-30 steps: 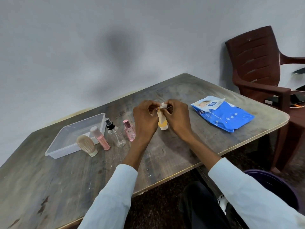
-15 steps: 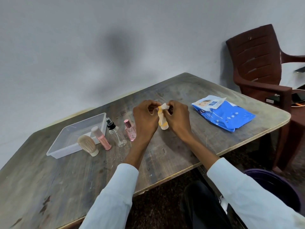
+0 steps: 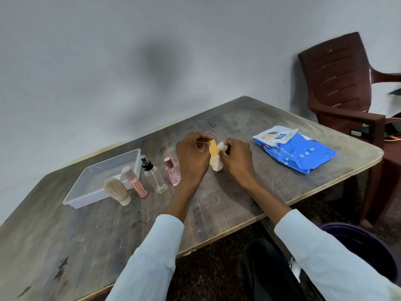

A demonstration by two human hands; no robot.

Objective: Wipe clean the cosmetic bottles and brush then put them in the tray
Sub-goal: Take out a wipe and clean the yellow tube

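Note:
My left hand (image 3: 192,154) grips a small yellow bottle (image 3: 213,152) near its top, over the middle of the table. My right hand (image 3: 235,156) presses a white wipe (image 3: 221,146) against the bottle's right side; more white shows at the bottle's foot. At the left stands a clear plastic tray (image 3: 102,181) with nothing visible in it. In front of the tray stand a beige brush (image 3: 117,190), a pink tube bottle (image 3: 134,182), a clear spray bottle (image 3: 154,174) with a black top and a small pink perfume bottle (image 3: 172,171).
A blue pack of baby wipes (image 3: 295,149) lies on the wooden table (image 3: 65,246) at the right. A brown plastic chair (image 3: 345,94) stands beyond the table's right corner. A dark purple bin (image 3: 366,246) sits on the floor at the lower right.
The wipe has moved from the bottle's top to its right side, baring the yellow upper part. Both hands have kept their hold and stayed in the same spot.

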